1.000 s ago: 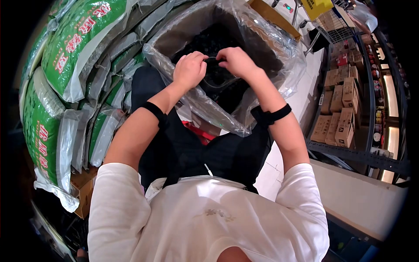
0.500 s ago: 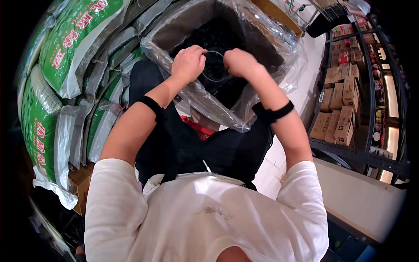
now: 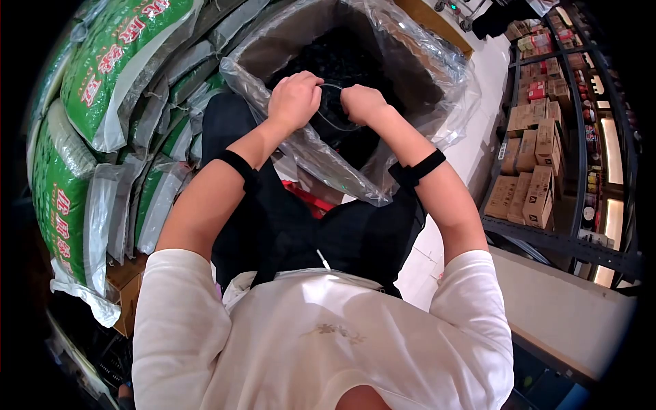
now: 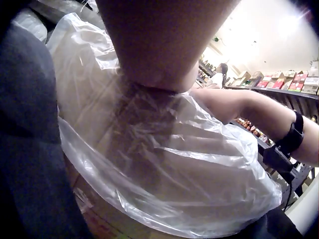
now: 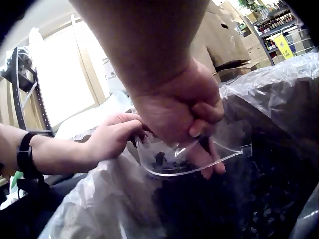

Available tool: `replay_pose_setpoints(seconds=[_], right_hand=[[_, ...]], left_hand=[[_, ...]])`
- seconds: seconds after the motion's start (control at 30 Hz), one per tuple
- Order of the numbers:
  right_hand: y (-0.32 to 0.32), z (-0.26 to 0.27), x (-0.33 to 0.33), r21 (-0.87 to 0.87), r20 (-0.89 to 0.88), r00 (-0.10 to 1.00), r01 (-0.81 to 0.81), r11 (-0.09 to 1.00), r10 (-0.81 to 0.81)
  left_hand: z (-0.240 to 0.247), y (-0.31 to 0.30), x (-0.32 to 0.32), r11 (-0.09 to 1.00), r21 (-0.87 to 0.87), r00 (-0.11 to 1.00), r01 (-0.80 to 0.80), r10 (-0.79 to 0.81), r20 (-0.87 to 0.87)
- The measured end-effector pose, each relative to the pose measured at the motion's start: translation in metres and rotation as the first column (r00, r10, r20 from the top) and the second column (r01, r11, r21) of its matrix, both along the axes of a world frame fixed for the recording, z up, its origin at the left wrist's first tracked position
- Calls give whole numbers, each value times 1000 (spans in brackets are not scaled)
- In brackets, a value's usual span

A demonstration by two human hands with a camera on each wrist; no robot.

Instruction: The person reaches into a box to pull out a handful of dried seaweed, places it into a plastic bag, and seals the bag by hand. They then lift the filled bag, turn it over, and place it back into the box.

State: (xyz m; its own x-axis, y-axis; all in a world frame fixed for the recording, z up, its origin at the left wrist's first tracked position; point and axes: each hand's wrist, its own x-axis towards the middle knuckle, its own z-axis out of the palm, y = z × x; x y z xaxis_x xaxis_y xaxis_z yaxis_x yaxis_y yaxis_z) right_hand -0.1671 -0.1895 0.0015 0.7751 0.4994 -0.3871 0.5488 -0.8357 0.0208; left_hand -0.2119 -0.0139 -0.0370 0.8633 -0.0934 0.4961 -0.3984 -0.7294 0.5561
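Both hands are at a clear zip bag (image 5: 232,139), whose mouth shows as a pale curved rim over the open box. My left hand (image 3: 294,99) pinches the bag's edge on the left side. My right hand (image 3: 362,104) is at the opposite side of the mouth. In the right wrist view its fingers are curled at the bag's clear film, with two fingertips (image 5: 215,169) showing through or beside it. Dark crinkled pieces (image 5: 269,204) fill the box below; a few show behind the bag's film. The left wrist view hides the left fingers behind the forearm.
The cardboard box (image 3: 277,51) is lined with a clear plastic liner (image 3: 324,167) folded over its rim, between the person's knees. Green sacks (image 3: 116,58) are stacked at the left. A shelf with small cartons (image 3: 540,195) stands at the right, past a strip of pale floor (image 3: 427,256).
The hands drew apart and the bag's mouth spread into a wide ring. Since then my right hand has come back slightly left and lower. A cart at the upper right has moved mostly out of view.
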Motion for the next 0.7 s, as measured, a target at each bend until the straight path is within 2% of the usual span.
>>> replay_pose_setpoints(seconds=[0.07,0.13,0.27,0.33,0.4,0.47,0.53,0.57,0.6,0.7], right_hand=[[3,2,-4,-6,22,1000,-1,1000,1],[11,14,-9,-63,-31,999,31,998,-33],[15,10,-7,-12,-56,998,21,1000,-22],[13,32,-9,62,-88,996,-29,998,35],[14,53,-10,91,-374,911,221,971,-172],[4,52,-3,138,-415,894,245,960,-168],[-4,61,-1,168,-341,921,259,951,-190],[-8,61,0,196,-231,963,187,963,-140],[-8,59,3,198,-230,963,189,962,-142],[-11,48,8,443,-27,994,108,890,-107]], left_hand=[[-2,-1,-1,1000,20,999,-15,15,39],[-1,-1,0,1000,14,999,-17,16,32],[-2,0,0,999,10,999,-31,30,11],[0,1,0,999,-7,999,-31,31,12],[2,2,-2,999,-23,999,-33,33,5],[3,2,-3,999,-24,999,-39,39,0],[1,2,-2,999,-24,999,-44,44,3],[0,1,-2,999,-25,999,-48,49,7],[0,1,0,999,-24,999,-45,45,9],[1,0,0,999,-19,999,-50,50,11]])
